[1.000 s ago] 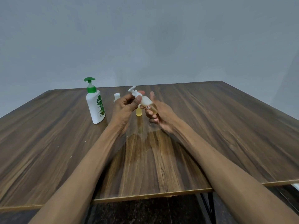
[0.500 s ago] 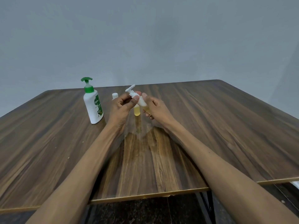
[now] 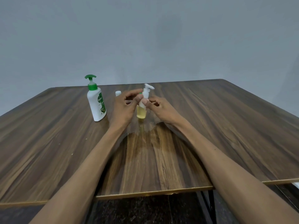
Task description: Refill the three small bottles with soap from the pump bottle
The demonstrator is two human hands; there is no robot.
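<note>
Both hands meet in the middle of the tabletop (image 3: 226,126), far out in front of the person. Between them stands a small bottle (image 3: 141,113) with yellow soap inside and a white pump top (image 3: 146,92). It stands straight up, and its bottom looks like it sits on the wood.

The left hand (image 3: 123,107) has its fingers curled, and its thumb and fingertips pinch the white pump part near the neck of the small bottle. The right hand (image 3: 159,106) comes in from the other side. Its thumb presses the neck of the same bottle, and its other fingers are bent loosely behind. So both hands are closed on this one bottle.

Both arms are bare and reach out long and nearly straight, coming closer together at the hands.

Just to the left of the left hand stands the big white pump bottle (image 3: 97,105) with a green pump. Behind the left hand a small white-capped bottle (image 3: 118,93) peeks out. The third small bottle cannot be clearly seen.
</note>
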